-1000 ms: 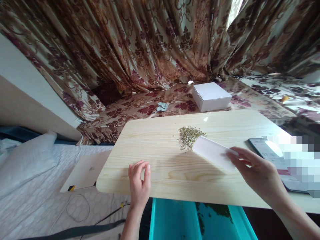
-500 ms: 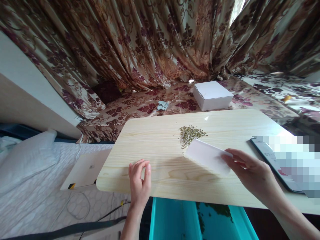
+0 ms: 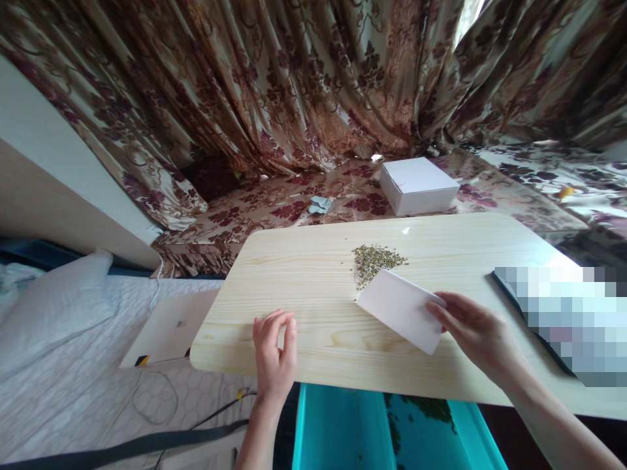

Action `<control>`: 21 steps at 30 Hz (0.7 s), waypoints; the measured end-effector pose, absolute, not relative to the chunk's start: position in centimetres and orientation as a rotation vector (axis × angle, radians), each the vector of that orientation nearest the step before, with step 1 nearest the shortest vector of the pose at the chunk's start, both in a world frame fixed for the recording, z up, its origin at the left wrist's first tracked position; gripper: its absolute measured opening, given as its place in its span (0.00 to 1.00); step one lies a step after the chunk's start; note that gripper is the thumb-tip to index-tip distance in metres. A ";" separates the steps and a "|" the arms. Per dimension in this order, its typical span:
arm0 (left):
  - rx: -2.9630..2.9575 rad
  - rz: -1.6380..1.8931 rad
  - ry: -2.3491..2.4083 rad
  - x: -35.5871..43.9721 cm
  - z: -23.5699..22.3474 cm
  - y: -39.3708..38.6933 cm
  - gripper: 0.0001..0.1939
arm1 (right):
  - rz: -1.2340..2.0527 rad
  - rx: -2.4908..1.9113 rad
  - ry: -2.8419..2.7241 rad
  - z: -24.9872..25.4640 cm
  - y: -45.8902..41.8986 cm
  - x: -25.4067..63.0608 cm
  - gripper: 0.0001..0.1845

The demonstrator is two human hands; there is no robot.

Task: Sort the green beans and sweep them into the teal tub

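Observation:
My right hand [image 3: 473,329] pinches one end of a stiff white rectangular card [image 3: 401,308], thumb on the near face. The card is tilted, its far left edge touching or close beside a spread pile of small green beans [image 3: 376,261] on the pale wooden table [image 3: 313,267]. My left hand [image 3: 275,349] rests near the table's front edge, fingers loosely curled and thumb a little apart, with nothing visible in it.
A turquoise divided bin [image 3: 337,424] stands below the table's front edge, with green bits in its right compartment. A tablet-like device [image 3: 509,297], partly blurred out, lies at the right. Behind the table sit a white box [image 3: 418,186] and a folded cloth [image 3: 321,205].
My right hand has drawn slightly left and turned the card so more of its broad face shows. The left hand and the beans look almost unchanged.

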State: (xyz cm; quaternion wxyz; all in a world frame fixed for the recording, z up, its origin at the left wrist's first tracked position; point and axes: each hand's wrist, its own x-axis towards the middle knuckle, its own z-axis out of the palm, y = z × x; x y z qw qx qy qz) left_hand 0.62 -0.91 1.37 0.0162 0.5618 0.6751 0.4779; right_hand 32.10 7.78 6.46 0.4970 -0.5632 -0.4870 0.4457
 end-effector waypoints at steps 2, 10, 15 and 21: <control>1.751 1.489 2.093 0.6 1.3 -0.9 0.11 | 1.122 -1.360 -1.189 6.3 7.7 32.1 0.32; 1.746 1.503 2.096 0.5 1.2 -0.9 0.11 | 1.089 -1.412 -1.182 6.1 7.9 33.0 0.28; 1.737 1.508 2.094 0.5 1.2 -0.9 0.11 | 1.168 -1.382 -1.204 5.6 7.8 32.2 0.28; 1.741 1.514 2.092 0.7 1.4 -0.9 0.12 | 1.216 -1.339 -1.270 5.5 6.8 30.8 0.29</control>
